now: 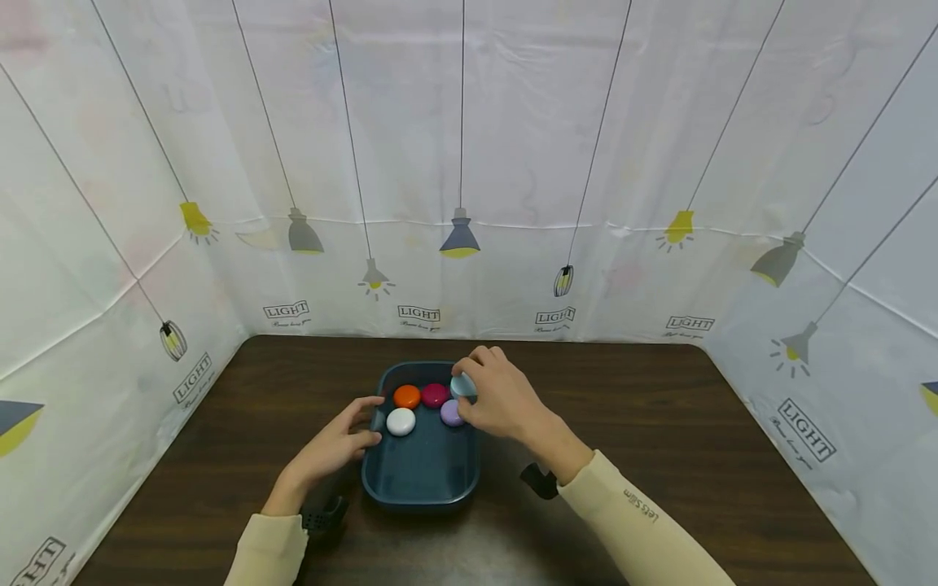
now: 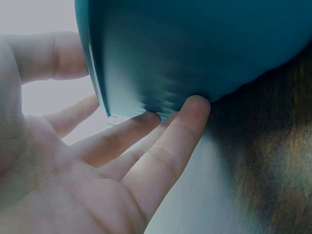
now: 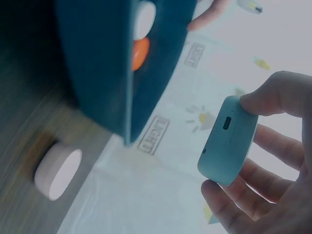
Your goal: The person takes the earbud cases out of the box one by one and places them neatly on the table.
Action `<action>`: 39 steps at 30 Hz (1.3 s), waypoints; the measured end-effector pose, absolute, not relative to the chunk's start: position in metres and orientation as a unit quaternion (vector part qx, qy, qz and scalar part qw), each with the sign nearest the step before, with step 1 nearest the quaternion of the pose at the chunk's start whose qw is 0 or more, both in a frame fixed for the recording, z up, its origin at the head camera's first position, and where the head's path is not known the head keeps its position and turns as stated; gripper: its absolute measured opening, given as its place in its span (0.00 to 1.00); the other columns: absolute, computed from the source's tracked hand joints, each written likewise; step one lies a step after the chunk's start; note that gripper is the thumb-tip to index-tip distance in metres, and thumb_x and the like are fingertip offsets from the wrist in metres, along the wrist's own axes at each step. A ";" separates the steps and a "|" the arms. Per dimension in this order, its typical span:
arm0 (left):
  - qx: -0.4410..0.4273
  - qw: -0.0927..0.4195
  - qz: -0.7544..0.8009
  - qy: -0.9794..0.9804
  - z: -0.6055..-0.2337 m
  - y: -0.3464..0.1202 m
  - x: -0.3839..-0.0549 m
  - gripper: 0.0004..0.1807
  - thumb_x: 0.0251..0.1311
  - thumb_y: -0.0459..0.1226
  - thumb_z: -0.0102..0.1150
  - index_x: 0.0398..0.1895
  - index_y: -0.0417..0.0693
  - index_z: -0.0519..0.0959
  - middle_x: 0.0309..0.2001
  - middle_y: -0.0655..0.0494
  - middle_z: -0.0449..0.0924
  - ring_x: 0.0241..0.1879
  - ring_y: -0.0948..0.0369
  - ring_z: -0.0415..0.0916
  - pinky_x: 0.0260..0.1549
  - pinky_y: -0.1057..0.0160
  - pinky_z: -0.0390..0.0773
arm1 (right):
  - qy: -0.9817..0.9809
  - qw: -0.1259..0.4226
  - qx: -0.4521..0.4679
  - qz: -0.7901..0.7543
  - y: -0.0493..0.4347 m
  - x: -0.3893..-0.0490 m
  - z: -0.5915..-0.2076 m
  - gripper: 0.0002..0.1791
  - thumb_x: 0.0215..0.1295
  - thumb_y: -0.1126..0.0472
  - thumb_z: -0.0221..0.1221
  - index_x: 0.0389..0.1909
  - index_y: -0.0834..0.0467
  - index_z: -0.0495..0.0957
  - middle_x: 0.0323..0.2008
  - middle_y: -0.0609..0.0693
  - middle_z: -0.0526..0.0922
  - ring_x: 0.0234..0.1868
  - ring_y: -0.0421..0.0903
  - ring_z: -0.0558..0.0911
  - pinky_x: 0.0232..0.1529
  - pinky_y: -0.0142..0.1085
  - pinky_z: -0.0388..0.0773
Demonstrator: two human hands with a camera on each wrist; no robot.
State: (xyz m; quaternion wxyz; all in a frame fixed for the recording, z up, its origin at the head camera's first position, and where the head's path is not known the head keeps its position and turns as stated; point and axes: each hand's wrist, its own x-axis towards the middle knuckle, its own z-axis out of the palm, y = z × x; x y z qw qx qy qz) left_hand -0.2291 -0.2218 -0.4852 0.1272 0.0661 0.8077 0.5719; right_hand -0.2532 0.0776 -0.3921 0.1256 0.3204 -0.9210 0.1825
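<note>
- The left hand point(image 1: 333, 443) is resting loosely spread fingers against the tray's point(image 1: 421, 468) left wall; light, even pressure would probably be keeping it from sliding.
- The right hand point(image 1: 501, 399) is pinching a light-blue case point(image 1: 462, 386) between thumb and fingertips; holding it by its edges, clear of the lilac disc point(image 1: 451, 413), seems best.
- The light-blue case is hanging near the tray's far right corner, appearing apart from it and showing a smooth, rounded shell with a small dark port point(image 3: 226, 123).
</note>
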 end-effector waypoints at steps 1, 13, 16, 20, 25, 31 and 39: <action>0.066 0.128 0.573 0.807 -0.485 -0.222 -0.229 0.32 0.71 0.34 0.56 0.77 0.51 0.61 0.74 0.37 0.59 0.66 0.42 0.69 0.56 0.42 0.78 | -0.924 0.125 0.315 0.179 0.080 -0.256 -0.393 0.16 0.60 0.59 0.66 0.49 0.54 0.82 0.48 0.51 0.76 0.50 0.50 0.71 0.50 0.42 0.78; 0.066 0.128 0.570 0.809 -0.485 -0.220 -0.229 0.32 0.71 0.34 0.55 0.77 0.51 0.60 0.74 0.37 0.59 0.66 0.42 0.68 0.57 0.42 0.77 | -0.942 0.127 0.284 0.126 0.102 -0.285 -0.406 0.18 0.59 0.58 0.67 0.50 0.56 0.81 0.46 0.53 0.77 0.48 0.51 0.72 0.48 0.44 0.79; 0.066 0.128 0.567 0.811 -0.485 -0.220 -0.229 0.32 0.72 0.34 0.55 0.77 0.51 0.60 0.74 0.37 0.59 0.66 0.42 0.68 0.57 0.42 0.77 | -0.947 0.117 0.275 0.118 0.109 -0.290 -0.409 0.18 0.60 0.57 0.67 0.51 0.57 0.81 0.46 0.53 0.76 0.48 0.52 0.72 0.47 0.45 0.78; 0.067 0.127 0.568 0.811 -0.486 -0.220 -0.229 0.32 0.72 0.34 0.55 0.77 0.51 0.60 0.74 0.37 0.59 0.66 0.42 0.68 0.57 0.42 0.77 | -0.954 0.095 0.260 0.116 0.117 -0.298 -0.412 0.20 0.62 0.54 0.67 0.53 0.56 0.80 0.45 0.53 0.74 0.48 0.52 0.71 0.45 0.45 0.76; 0.068 0.125 0.569 0.810 -0.486 -0.220 -0.229 0.32 0.71 0.33 0.55 0.77 0.51 0.60 0.74 0.37 0.59 0.65 0.42 0.69 0.56 0.42 0.78 | -0.960 0.084 0.241 0.113 0.126 -0.309 -0.420 0.20 0.61 0.54 0.67 0.53 0.55 0.79 0.46 0.53 0.74 0.46 0.52 0.70 0.42 0.45 0.75; 0.066 0.125 0.568 0.811 -0.486 -0.221 -0.228 0.32 0.71 0.33 0.55 0.77 0.51 0.60 0.74 0.37 0.59 0.65 0.42 0.70 0.56 0.42 0.77 | -0.964 0.088 0.220 0.123 0.136 -0.320 -0.434 0.20 0.60 0.56 0.67 0.53 0.56 0.79 0.49 0.56 0.75 0.48 0.54 0.71 0.44 0.48 0.78; 0.060 0.128 0.570 0.810 -0.484 -0.220 -0.228 0.32 0.72 0.34 0.55 0.77 0.51 0.60 0.74 0.37 0.59 0.62 0.45 0.74 0.57 0.42 0.77 | -0.967 0.094 0.201 0.127 0.150 -0.329 -0.452 0.19 0.61 0.56 0.66 0.51 0.57 0.79 0.45 0.55 0.75 0.44 0.53 0.70 0.40 0.47 0.77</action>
